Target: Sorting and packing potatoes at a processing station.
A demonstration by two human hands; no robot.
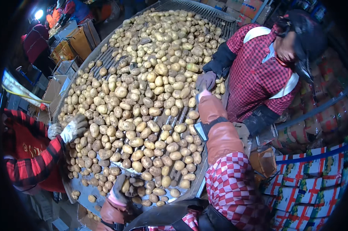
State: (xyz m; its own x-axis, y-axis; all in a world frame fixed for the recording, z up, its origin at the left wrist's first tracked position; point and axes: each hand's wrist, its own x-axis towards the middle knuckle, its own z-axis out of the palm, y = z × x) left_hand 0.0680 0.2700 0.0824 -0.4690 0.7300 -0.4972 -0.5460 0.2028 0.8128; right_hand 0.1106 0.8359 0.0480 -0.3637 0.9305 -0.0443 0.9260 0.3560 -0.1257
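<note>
Low in the view, my left hand (119, 184), in a grey glove with a pink cuff, is curled around a potato (125, 185). Dirty potatoes lie close beside those fingers, above a metal sheet (86, 193). My right arm stretches across the right edge of the grading table. My gloved right hand (205, 82) is at the potato heap (162, 52), right by a co-worker's dark sleeve (220, 59). Its fingers overlap with that person's arm, so their grip is hidden. Metal bars (179, 115) show between the potatoes.
A co-worker in a checked red top (254, 69) stands at the right edge. Another person's white-gloved hand (74, 128) rests over potatoes at the left. Stacked printed cartons (303, 184) fill the lower right. Open cardboard boxes (57, 89) and more people are at the upper left.
</note>
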